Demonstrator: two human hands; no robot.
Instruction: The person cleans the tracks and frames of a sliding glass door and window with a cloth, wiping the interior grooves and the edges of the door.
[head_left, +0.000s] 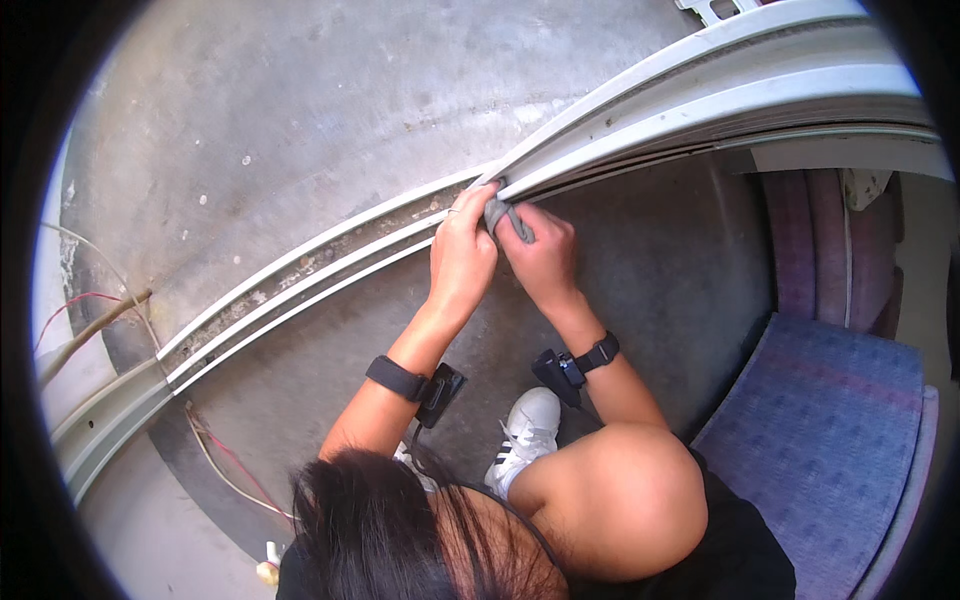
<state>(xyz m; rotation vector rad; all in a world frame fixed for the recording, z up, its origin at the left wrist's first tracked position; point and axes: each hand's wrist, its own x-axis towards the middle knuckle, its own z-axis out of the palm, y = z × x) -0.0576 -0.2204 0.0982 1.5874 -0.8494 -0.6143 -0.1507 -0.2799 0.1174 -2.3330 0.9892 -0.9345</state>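
A twisted grey cloth (496, 213) is bunched at the foot of a white sliding-door panel (637, 124), where the panel meets the floor track (315, 262). My right hand (544, 247) grips the cloth with curled fingers, and a loop of it shows beside the thumb. On the cloth's other side, my left hand (466, 232) has its fingertips closed around it against the panel's end. The fingertips are partly hidden. White rails edge the track, and dark dirt and crumbs lie in its channel.
A blue patterned cushioned seat (825, 442) stands at right. White door jamb (112, 420) rises at the track's left end. Loose wires (225, 457) and a brown stick-like piece (97, 337) lie nearby. A white sneaker (529, 431) is below my hands; both wrists carry strapped devices.
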